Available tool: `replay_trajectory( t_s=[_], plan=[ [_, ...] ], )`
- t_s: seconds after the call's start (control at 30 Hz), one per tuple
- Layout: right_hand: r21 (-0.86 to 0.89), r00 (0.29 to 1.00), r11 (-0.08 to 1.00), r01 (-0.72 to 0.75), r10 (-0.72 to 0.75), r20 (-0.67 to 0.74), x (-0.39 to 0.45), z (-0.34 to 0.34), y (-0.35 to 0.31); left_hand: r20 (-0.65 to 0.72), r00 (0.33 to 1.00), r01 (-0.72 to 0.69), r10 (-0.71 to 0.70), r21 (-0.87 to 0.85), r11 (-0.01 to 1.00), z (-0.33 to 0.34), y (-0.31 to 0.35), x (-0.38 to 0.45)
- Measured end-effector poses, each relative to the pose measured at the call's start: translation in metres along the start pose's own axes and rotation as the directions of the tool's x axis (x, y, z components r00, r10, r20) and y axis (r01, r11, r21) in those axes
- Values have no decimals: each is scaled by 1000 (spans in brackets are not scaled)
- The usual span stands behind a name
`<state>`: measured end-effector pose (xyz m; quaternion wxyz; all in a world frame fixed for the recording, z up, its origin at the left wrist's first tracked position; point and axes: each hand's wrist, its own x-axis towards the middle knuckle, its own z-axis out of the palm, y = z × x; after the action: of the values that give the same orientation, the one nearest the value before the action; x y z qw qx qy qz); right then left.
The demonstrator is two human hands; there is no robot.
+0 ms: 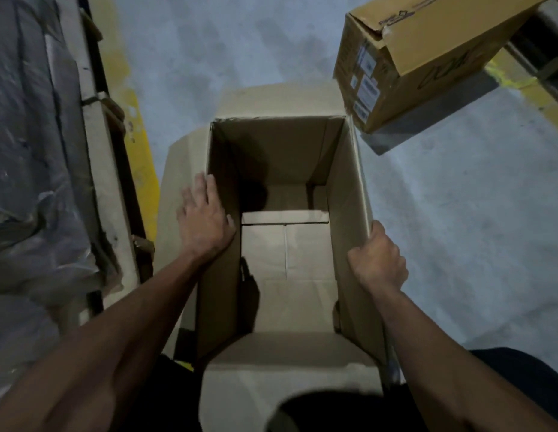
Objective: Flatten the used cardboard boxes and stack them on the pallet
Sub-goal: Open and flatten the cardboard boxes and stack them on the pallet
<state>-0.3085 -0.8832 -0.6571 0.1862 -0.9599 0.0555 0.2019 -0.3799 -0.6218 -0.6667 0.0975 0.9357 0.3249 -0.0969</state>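
Observation:
An open brown cardboard box (283, 157) stands on the floor right below me, its top flaps folded outward and its inside empty. My left hand (204, 218) lies with straight fingers on the top edge of the left wall. My right hand (379, 258) grips the top edge of the right wall, fingers curled over the rim. A second cardboard box (427, 54) with white labels on its side stands at the upper right, its top flap partly torn open.
On the left, a wooden pallet (103, 169) carries a load wrapped in grey plastic film (31, 169). A yellow floor line (140, 145) runs alongside it. Grey concrete floor (458, 232) lies to the right and beyond the box.

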Motion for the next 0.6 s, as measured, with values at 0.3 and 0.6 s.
replay_trajectory(
  t_s=[0.3,0.6],
  plan=[
    [-95,992,994,-54,64,108,-22,-1,19,193,928,364,-318,-295,884,30,-39,-70],
    [86,993,995,55,-64,104,-39,-17,19,193,927,375,-321,-453,809,6,-41,-81]
  ],
)
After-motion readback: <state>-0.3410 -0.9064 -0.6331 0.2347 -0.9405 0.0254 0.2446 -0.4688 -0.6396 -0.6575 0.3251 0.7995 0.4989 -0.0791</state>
